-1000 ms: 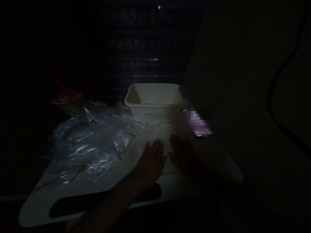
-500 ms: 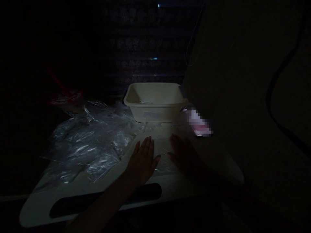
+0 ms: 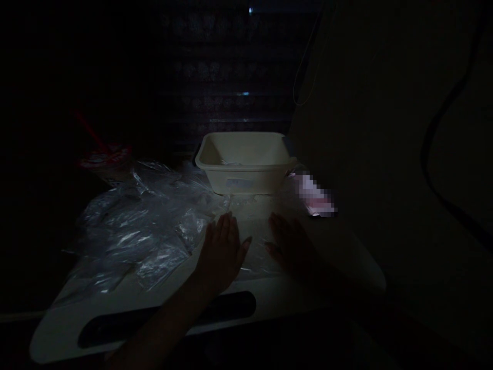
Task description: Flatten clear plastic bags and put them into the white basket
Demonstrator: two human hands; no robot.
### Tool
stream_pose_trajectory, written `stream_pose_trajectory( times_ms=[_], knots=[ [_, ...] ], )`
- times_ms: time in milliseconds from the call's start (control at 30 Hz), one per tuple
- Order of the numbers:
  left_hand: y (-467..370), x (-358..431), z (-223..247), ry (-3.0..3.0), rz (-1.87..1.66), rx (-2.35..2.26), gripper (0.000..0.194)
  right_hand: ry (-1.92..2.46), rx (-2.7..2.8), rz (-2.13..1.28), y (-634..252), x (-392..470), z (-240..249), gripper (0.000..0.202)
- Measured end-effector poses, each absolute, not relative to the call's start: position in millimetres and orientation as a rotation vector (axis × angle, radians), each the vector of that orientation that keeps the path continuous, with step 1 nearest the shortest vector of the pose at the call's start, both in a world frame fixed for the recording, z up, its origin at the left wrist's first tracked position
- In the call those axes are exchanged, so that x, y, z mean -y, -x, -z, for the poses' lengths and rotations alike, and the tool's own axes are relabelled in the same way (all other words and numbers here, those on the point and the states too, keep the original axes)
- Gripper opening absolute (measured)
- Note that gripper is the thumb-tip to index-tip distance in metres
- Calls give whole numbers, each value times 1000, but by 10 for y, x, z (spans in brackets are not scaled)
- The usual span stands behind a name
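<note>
both hands, left (image 3: pixel 221 252) and right (image 3: pixel 290 246), lie open and flat over clear plastic (image 3: pixel 258 257) on the pale tabletop (image 3: pixel 269 298).

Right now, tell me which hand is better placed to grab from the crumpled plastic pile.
Left, most likely: the left hand lies open just beside the plastic pile, while the right hand is farther off, on the left hand's other side.

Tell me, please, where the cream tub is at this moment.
In the head view, the cream tub stands at the table's far edge, beyond both hands, between the clear plastic bags and the pixelated pink-and-white item.
</note>
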State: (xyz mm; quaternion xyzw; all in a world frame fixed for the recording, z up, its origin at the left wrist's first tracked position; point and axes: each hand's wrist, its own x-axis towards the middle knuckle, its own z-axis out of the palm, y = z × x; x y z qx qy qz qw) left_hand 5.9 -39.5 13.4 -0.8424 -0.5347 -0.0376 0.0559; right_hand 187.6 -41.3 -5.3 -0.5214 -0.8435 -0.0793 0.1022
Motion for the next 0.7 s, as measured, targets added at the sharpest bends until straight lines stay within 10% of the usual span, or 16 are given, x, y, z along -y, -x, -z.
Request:
stream_pose_trajectory(
  times_ms=[700],
  knots=[
    [-71,417,-67,2646,106,1515,56,1532,2493,245,-1879,417,51,50]
  ],
)
